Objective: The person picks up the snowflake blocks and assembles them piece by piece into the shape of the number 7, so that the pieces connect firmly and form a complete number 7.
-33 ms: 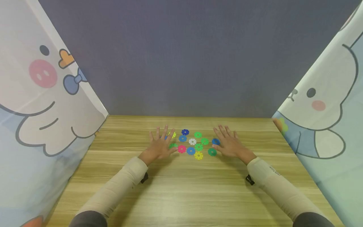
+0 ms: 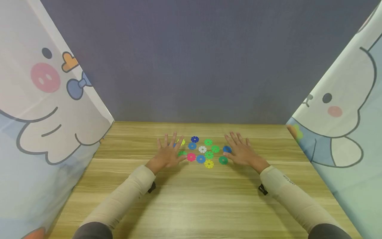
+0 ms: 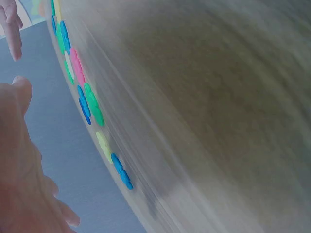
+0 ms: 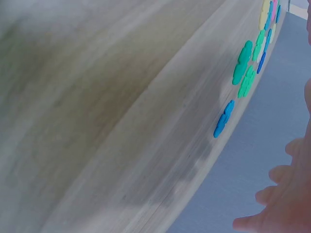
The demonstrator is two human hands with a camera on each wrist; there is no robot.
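Observation:
Several flat notched flower-shaped plastic discs lie on the wooden table between my hands. My left hand (image 2: pixel 169 154) is held with fingers spread at the left of the group, partly covering a blue disc and a green disc (image 2: pixel 181 152). Near its thumb lies a pink disc (image 2: pixel 189 157). At the right, my right hand (image 2: pixel 243 153) has its fingers straight, beside a blue disc (image 2: pixel 227 147) and a dark green disc (image 2: pixel 223 162). Both wrist views show the hands raised above the table, holding nothing. A white disc (image 2: pixel 200 149) and a yellow disc (image 2: pixel 209 166) sit mid-group.
The wooden table (image 2: pixel 191 199) ends at a grey upright panel (image 2: pixel 191 66) behind the discs. Cartoon-printed cloths slope along the left side (image 2: pixel 89 116) and right side (image 2: pixel 316 129).

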